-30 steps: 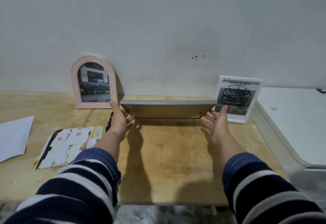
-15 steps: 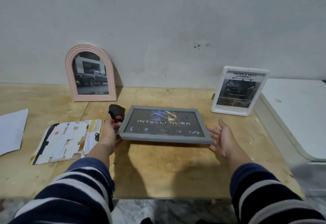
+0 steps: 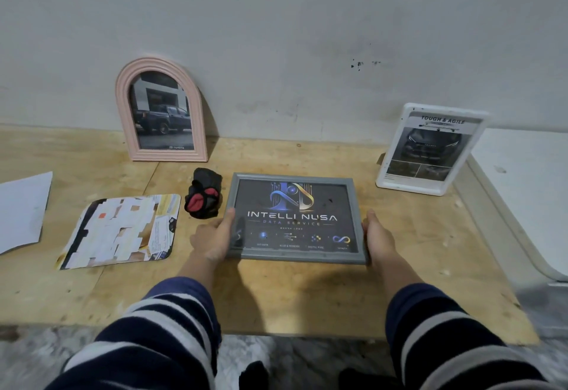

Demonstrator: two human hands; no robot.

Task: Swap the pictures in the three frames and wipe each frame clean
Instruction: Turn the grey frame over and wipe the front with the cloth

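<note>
A grey rectangular frame (image 3: 295, 259) with a dark "Intelli Nusa" picture lies face up near the middle of the wooden table (image 3: 307, 297). My left hand (image 3: 213, 240) grips its left edge, thumb on the glass. My right hand (image 3: 379, 240) holds its right edge. A pink arched frame (image 3: 123, 113) with a truck photo leans on the wall at the back left. A white frame (image 3: 428, 188) with a car picture stands at the back right. A black and red cloth (image 3: 203, 194) sits bunched just left of the grey frame.
A printed card covered in pale patches (image 3: 118, 231) lies flat at the left. A white sheet (image 3: 21, 209) lies at the far left edge. A white surface (image 3: 522, 193) adjoins the table on the right. The grey wall (image 3: 276, 36) rises behind.
The grey frame came away from the wall, tipped face up and came toward me, down to the table. Both hands moved with it and now hold its side edges.
</note>
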